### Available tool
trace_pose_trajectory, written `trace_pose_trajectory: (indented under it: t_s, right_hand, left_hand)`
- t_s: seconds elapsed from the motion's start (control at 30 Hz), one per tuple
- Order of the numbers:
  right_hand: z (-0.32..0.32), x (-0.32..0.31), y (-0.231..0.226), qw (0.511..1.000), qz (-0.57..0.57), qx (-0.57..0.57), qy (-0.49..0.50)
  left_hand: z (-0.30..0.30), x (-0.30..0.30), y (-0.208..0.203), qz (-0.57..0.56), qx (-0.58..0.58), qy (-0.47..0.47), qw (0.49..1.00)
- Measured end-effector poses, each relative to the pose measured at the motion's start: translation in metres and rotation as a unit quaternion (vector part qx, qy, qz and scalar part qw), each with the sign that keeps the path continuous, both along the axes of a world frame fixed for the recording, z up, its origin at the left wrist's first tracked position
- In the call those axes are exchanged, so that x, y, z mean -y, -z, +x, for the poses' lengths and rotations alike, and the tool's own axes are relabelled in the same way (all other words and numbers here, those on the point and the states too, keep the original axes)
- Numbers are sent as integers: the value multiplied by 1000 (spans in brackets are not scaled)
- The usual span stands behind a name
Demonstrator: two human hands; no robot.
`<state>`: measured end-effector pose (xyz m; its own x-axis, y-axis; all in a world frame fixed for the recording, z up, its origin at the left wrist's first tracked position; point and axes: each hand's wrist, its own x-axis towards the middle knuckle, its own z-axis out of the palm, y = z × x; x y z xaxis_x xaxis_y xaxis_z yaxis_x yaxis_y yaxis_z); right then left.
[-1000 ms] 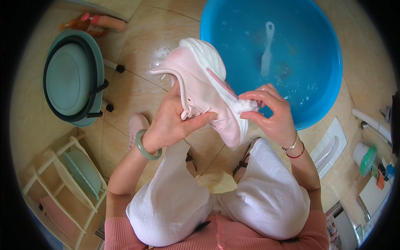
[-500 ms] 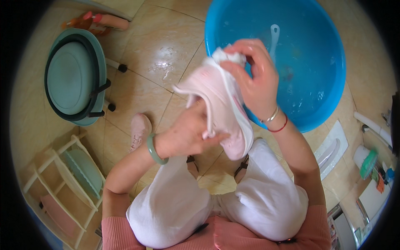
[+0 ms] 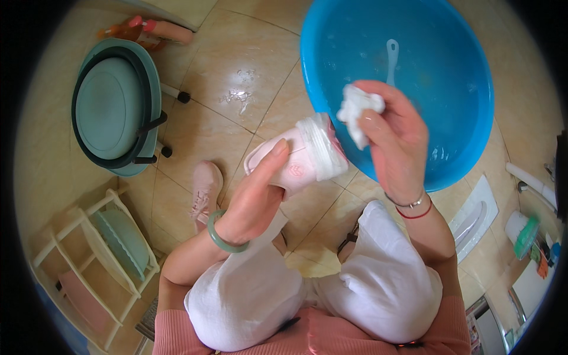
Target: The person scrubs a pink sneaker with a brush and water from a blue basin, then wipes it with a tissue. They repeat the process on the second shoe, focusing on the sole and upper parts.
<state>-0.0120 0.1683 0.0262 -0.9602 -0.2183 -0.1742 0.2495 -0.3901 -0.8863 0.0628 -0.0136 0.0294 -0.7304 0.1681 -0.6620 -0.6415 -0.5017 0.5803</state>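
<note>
In the middle of the head view, my left hand wraps round a pale pink sneaker, its thumb lying along the shoe's side. The thick white sole faces up and to the right. Just right of the shoe, not touching it, my right hand pinches a crumpled white wad, tissue or cloth. That hand is over the near left part of a big blue basin. A white-handled tool lies in the basin; its lower end is hidden behind my right hand.
Another pink sneaker stands on the tiled floor beside my left knee. Folded green tubs, bottles and a cream rack are on the left. At right are a white floor fixture and a green-white brush or cup.
My left hand has turned the sneaker, bringing its sole toward the upper right. My right hand has moved right, off the shoe, with the white wad still in its fingers.
</note>
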Motion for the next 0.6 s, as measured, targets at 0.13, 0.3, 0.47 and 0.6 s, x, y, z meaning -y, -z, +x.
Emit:
trace_pose_trajectory:
  t_s: [0.13,0.3,0.47,0.6]
  right_hand:
    - [20,-22,9,971,94,-220,-5]
    - [25,-9,11,923,204,-327,16]
    - [3,2,5,936,261,-222,-84]
    - [-7,-5,6,995,93,3,-44]
  left_hand:
    - [3,4,-8,-9,-63,-23,998]
    - [2,1,-6,3,-93,-2,996]
    - [9,-20,-12,-99,-185,134,969]
    - [2,-19,-7,-95,-165,81,978]
